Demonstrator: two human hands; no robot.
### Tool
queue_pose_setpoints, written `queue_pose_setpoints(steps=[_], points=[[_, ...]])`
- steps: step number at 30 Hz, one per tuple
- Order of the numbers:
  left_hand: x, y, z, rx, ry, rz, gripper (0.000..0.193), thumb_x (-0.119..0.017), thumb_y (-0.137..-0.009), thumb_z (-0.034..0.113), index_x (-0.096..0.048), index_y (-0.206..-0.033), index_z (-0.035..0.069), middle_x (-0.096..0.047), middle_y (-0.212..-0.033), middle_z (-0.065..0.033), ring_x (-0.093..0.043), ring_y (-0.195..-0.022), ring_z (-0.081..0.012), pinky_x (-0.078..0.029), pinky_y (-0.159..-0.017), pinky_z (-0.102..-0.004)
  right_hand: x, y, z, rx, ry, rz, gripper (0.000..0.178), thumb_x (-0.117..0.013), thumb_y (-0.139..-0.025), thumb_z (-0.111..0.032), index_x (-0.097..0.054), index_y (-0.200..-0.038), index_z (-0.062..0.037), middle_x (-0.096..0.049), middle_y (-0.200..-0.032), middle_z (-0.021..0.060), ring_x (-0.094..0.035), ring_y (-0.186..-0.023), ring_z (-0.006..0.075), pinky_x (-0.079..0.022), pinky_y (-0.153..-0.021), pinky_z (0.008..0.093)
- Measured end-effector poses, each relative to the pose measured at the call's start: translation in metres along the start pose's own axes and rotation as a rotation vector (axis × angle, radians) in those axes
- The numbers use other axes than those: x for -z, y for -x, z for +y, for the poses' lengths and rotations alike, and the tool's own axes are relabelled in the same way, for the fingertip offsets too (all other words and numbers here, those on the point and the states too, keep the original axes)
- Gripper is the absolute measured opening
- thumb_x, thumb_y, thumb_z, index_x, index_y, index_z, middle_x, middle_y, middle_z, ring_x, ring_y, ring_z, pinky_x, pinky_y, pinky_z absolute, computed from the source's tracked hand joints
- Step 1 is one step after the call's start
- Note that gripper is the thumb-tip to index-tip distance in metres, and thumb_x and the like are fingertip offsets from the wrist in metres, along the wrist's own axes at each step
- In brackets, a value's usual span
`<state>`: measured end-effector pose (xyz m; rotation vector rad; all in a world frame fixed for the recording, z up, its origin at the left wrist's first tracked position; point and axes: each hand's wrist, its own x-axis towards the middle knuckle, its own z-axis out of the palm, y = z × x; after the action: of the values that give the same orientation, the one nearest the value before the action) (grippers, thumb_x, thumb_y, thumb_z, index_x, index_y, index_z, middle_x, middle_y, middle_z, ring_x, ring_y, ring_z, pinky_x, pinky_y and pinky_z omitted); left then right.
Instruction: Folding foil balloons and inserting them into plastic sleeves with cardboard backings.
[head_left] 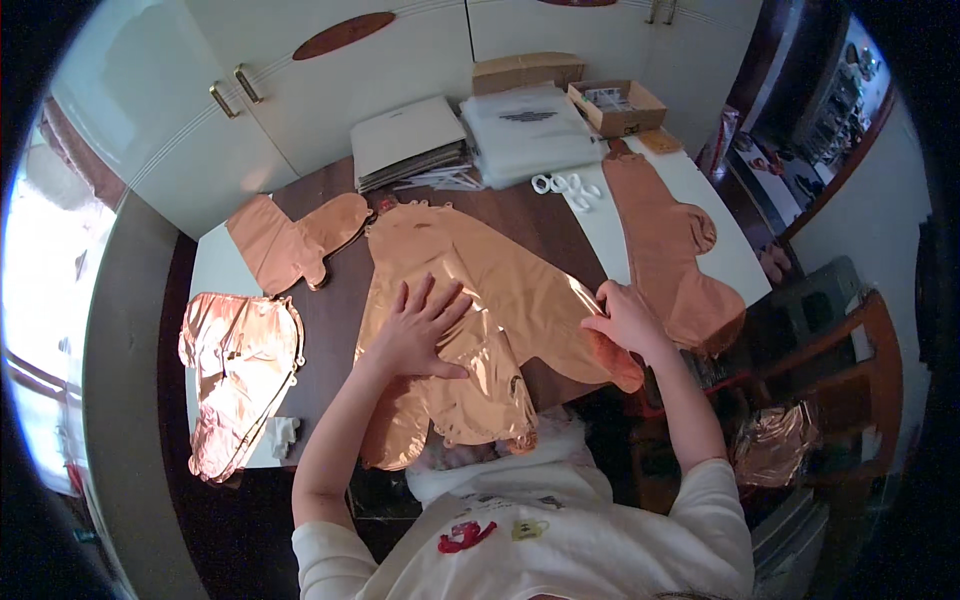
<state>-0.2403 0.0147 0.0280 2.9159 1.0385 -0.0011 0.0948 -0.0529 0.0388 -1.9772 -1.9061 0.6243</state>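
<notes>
A large copper-coloured foil balloon (510,265), flat and uninflated, lies across the middle of the table. Part of it is folded over, and its lower end hangs past the near edge. My left hand (415,330) rests on the folded part, palm down with fingers spread. At the balloon's right edge, my right hand (630,320) is closed with thumb and fingers pinching the foil. A reddish patch of foil shows just below that hand. The right fingertips are partly hidden by the hand itself.
More flat copper foil balloons lie at the upper left (290,240), lower left (240,370) and right (670,250). Along the back stand a stack of cardboard sheets (408,140), a pile of clear plastic bags (530,135), white ribbon rolls (568,188) and an open carton (620,115).
</notes>
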Motion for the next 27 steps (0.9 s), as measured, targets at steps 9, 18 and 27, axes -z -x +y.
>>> queue_pose_setpoints(steps=[9, 18, 27], points=[[-0.002, 0.001, -0.001, -0.019, -0.012, 0.021, 0.109, -0.054, -0.060, 0.079, -0.024, -0.145, 0.018, -0.026, -0.149, -0.0100, -0.016, -0.138, -0.0385, -0.007, -0.107, -0.0614, 0.009, 0.013, -0.009, 0.075, -0.254, 0.003, 0.033, -0.063, -0.083, -0.023, -0.042, -0.101, -0.0037, -0.061, -0.089, 0.0187, -0.061, -0.084, 0.0363, -0.047, -0.072, 0.0412], [0.007, 0.001, -0.001, 0.029, 0.197, 0.268, 0.069, -0.053, -0.083, 0.055, -0.043, -0.134, 0.009, -0.045, -0.136, -0.0148, -0.038, -0.128, -0.0362, -0.029, -0.105, -0.0481, 0.002, 0.045, -0.097, 0.294, -0.326, 0.029, 0.036, -0.062, -0.081, -0.012, -0.046, -0.112, -0.0059, -0.063, -0.089, 0.0172, -0.065, -0.081, 0.0317, -0.051, -0.067, 0.0385], [0.024, -0.038, 0.016, 0.360, 0.922, 0.307, 0.057, -0.066, -0.080, 0.020, -0.042, -0.130, 0.006, -0.065, -0.090, -0.0115, -0.063, -0.076, -0.0230, -0.050, -0.069, -0.0337, -0.071, 0.034, -0.135, 0.460, -0.194, -0.060, 0.030, -0.056, -0.086, -0.015, -0.042, -0.112, -0.0068, -0.062, -0.088, 0.0172, -0.062, -0.079, 0.0354, -0.050, -0.067, 0.0421]])
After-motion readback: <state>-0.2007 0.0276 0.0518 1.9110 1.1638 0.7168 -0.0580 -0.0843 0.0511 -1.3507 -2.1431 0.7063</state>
